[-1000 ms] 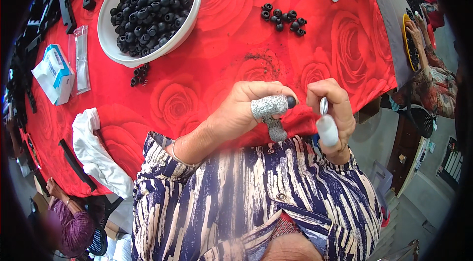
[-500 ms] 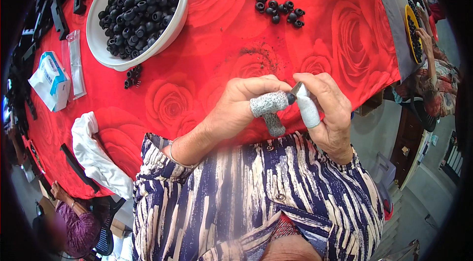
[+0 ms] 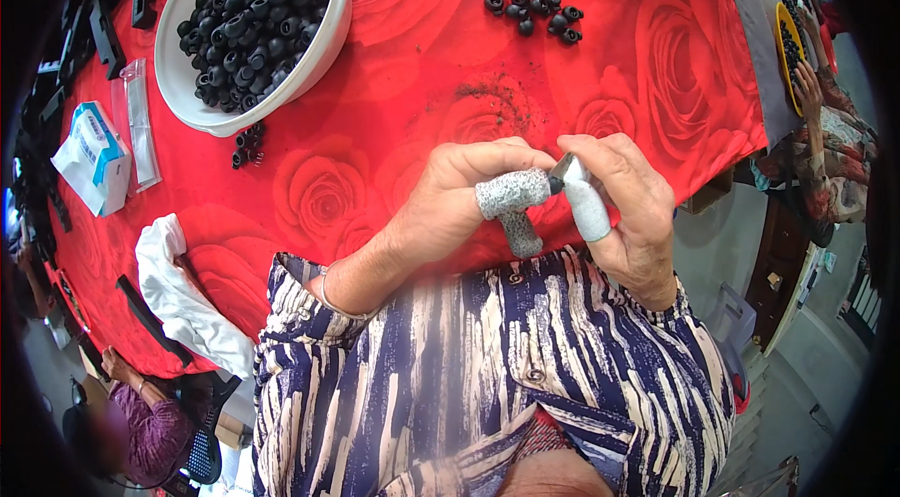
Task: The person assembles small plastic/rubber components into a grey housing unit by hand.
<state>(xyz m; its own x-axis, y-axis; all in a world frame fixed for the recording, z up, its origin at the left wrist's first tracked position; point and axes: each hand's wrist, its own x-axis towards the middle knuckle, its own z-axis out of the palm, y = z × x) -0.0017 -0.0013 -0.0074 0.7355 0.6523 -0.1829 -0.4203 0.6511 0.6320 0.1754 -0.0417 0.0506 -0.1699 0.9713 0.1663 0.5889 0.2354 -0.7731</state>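
My left hand (image 3: pixel 441 192) is closed in a pinch on a small black part (image 3: pixel 556 186), mostly hidden by the fingers. Grey speckled sleeves (image 3: pixel 514 194) cover two of its fingers. Against that part, my right hand (image 3: pixel 637 202) holds a small metal blade (image 3: pixel 563 165) between thumb and finger; a pale grey wrap (image 3: pixel 589 211) covers one of its digits. Both hands meet just above the near edge of the table, in front of my striped shirt. Beyond them, several loose round black parts (image 3: pixel 525 7) lie in a cluster on the red cloth.
A white bowl (image 3: pixel 326 56) heaped with black parts stands far left, a few more parts (image 3: pixel 247 145) beside it. Dark crumbs (image 3: pixel 492 98) dot the rose-patterned cloth (image 3: pixel 319 192). A tissue pack (image 3: pixel 94 159) and white cloth (image 3: pixel 178 286) lie left. Other people sit at both sides.
The view has shifted slightly, so the bowl and table sit a little differently. My hands keep the same grip, with the blade still at the black part. The person at right has moved a hand.
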